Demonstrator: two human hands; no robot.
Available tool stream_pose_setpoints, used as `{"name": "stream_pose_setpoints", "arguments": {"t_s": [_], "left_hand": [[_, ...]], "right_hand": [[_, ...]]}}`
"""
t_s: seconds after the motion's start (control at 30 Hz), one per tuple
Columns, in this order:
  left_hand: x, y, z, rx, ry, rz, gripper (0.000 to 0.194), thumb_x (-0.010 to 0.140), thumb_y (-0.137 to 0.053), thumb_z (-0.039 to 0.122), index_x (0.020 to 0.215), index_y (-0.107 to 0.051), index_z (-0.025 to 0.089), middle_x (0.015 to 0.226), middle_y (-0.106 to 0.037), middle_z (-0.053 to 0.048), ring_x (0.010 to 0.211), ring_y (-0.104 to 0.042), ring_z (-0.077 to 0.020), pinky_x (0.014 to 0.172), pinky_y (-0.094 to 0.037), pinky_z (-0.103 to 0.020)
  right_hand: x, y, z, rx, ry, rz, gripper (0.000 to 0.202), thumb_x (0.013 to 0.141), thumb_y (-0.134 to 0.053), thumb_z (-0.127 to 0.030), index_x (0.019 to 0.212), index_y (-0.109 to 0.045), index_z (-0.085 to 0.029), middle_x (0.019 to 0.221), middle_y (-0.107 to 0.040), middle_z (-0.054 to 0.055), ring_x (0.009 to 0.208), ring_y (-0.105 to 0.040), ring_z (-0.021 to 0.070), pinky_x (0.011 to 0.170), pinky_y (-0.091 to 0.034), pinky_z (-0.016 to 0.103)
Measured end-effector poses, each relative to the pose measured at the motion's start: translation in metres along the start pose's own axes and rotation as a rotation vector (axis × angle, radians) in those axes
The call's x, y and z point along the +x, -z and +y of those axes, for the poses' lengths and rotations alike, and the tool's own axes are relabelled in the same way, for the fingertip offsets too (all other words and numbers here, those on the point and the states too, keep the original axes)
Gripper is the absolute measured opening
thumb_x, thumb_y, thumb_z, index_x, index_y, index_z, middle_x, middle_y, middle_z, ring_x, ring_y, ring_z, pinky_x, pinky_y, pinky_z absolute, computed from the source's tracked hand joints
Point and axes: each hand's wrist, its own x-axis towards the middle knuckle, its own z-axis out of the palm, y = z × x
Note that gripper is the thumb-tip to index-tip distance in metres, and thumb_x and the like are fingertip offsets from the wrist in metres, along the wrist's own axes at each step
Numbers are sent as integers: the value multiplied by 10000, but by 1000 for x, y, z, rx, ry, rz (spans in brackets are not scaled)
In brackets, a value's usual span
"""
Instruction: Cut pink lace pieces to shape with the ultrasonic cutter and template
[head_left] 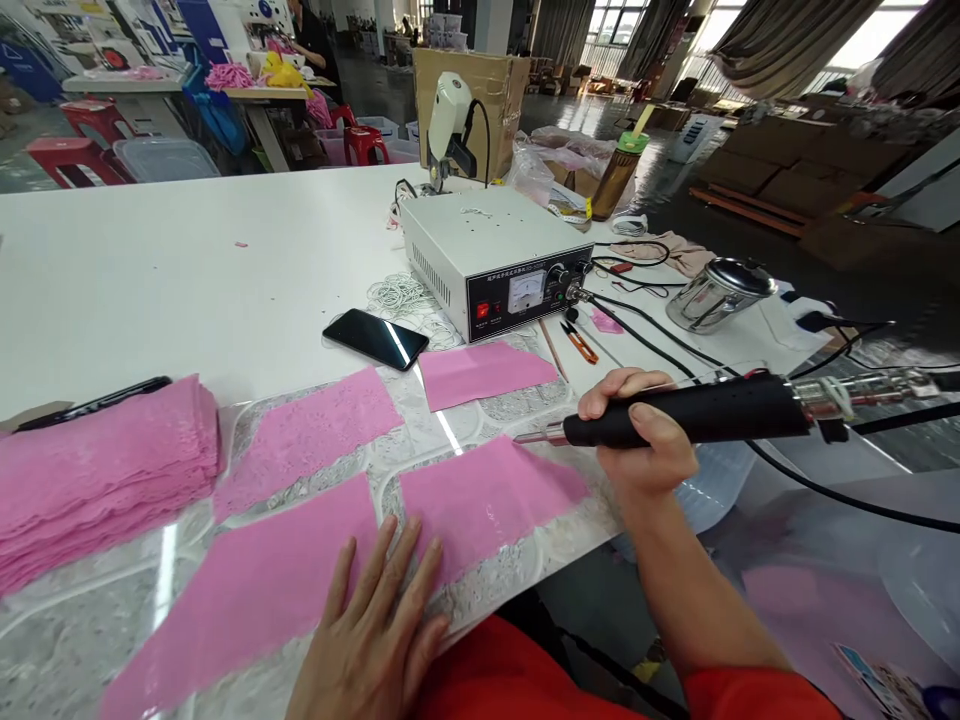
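My left hand (382,610) lies flat with its fingers spread, touching the near edges of two pink fabric pieces. One is the right-hand piece (487,505); the other is the large left-hand piece (262,580). In my right hand (652,440) is a black-handled ultrasonic cutter (690,412), held nearly level. Its thin metal tip points left and meets the top edge of the right-hand piece. Two more pink pieces, an upper left one (322,430) and an upper right one (487,373), lie beyond on the clear, marked sheet (555,400).
A pink fabric stack (105,460) with a black pen (97,402) is at left. Behind stand a phone (377,338) and a control box (495,255), with cables trailing right. Orange snips (580,342), a glass jar (720,295) and a bottle (619,175) are at right.
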Motion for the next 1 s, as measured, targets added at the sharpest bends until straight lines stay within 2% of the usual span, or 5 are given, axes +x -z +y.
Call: {"name": "stream_pose_setpoints", "arguments": {"t_s": [0.2,0.43,0.6,0.87,1.0], "left_hand": [[1,1,0,3,1,-7,412,967,-449,321,1333,-554,163,1411,-533,-94,1466,-216,-257,1216,-99,-466],[-1,0,0,28,-16,-25,431,957,-469,321,1343,-543,144,1426,-514,-115,1465,-211,-289,1209,-101,-498],[-1,-2,0,16,0,-17,432,960,-459,302,1360,-524,153,1416,-526,-109,1463,-225,-276,1211,-107,-495],[-2,-1,-1,-4,-12,-18,475,943,-477,274,1400,-482,144,1416,-524,-120,1466,-211,-274,1214,-92,-497],[-1,-2,-1,-17,-6,-14,490,938,-488,250,1415,-464,142,1414,-524,-127,1463,-220,-276,1213,-99,-499]], "right_hand": [[-3,12,-10,-32,-30,3,97,657,-609,-262,722,-606,-191,725,-553,5,510,-546,123,483,-466,307],[-5,12,-8,-4,-44,-14,91,679,-619,-251,736,-616,-180,743,-562,10,527,-560,121,500,-474,301],[-4,11,-6,-30,-40,-48,79,689,-623,-260,722,-601,-191,730,-567,-2,527,-559,119,500,-483,297],[-3,22,-20,-75,-29,47,110,649,-600,-287,714,-599,-198,724,-556,-2,505,-542,114,481,-463,294],[-7,30,-26,-82,-28,36,105,653,-601,-276,721,-611,-196,729,-566,5,510,-545,116,470,-464,293]]}}
